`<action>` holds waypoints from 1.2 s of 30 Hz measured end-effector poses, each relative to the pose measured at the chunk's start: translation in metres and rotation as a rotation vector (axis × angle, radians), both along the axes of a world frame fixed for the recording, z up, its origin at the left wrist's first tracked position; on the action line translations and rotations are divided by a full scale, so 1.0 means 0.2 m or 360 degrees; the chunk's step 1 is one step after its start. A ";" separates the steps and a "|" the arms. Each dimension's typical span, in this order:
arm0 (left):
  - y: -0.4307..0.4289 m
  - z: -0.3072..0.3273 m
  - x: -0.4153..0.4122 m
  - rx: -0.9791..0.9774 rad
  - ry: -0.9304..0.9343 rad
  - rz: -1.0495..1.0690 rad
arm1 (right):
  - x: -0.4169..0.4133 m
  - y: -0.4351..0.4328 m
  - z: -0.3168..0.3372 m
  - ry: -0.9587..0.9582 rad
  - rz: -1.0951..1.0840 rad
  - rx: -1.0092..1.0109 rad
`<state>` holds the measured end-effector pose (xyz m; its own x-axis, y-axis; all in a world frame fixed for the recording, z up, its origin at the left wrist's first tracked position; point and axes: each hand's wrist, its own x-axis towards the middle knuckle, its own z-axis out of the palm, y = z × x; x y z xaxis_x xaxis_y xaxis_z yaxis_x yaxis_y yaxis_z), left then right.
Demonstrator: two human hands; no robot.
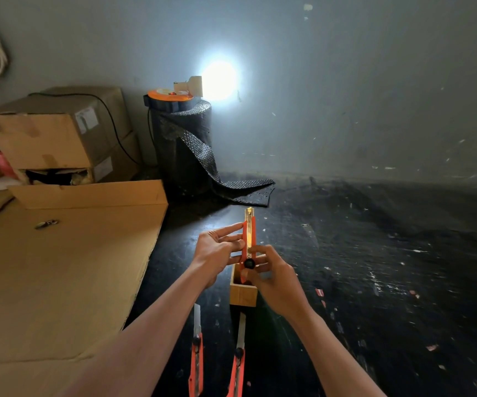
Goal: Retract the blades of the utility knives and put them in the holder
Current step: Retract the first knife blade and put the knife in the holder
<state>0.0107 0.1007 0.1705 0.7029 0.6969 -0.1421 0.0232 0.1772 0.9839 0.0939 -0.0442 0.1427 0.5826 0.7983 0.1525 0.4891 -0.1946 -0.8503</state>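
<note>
Orange plastic marks the utility knife (248, 242) we hold upright between both hands, above a small wooden holder (243, 293) that stands on the dark, paint-flecked counter (374, 282). Our left hand (217, 250) steadies the upper body of the knife with fingertips pressed along its left edge, fingers spread. Our right hand (271, 279) grasps the lower part, thumb and fingers closed beside the black round knob on the knife's face. A metal strip runs up the middle of the knife to its tip; we cannot tell how far the blade sticks out. The knife's lower end sits at the holder's open top.

Nearer to us, two more orange knives lie flat on the counter with their blades out, pointing away: one on the left (196, 356), one on the right (238, 359), side by side but apart.

Flattened cardboard (59, 267) covers the left side, with stacked boxes (56, 133) behind it. A roll of black bubble wrap (182, 144) stands by the wall, a bright lamp (218, 80) glaring above it.
</note>
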 end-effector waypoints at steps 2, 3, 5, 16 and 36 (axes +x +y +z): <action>0.00 0.01 0.00 0.0008 -0.0009 0.0001 | 0.00 -0.01 0.00 -0.0063 0.0039 -0.0002; 0.00 0.01 0.00 0.0006 -0.0014 0.0003 | 0.01 -0.01 0.00 -0.0074 0.0037 -0.0003; 0.00 0.01 0.00 0.0003 -0.0019 0.0002 | 0.01 0.00 0.01 -0.0057 -0.0003 -0.0009; -0.01 0.01 -0.01 0.0011 -0.0043 -0.0001 | -0.01 0.00 0.00 -0.0039 -0.0026 0.0001; 0.00 -0.04 -0.03 0.0032 -0.0029 0.0002 | -0.02 0.00 -0.07 -0.0045 0.0050 0.0048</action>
<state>0.0043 0.1004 0.1634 0.7042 0.7006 -0.1154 0.0052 0.1573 0.9875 0.0894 -0.0446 0.1288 0.5523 0.8110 0.1930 0.5186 -0.1530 -0.8412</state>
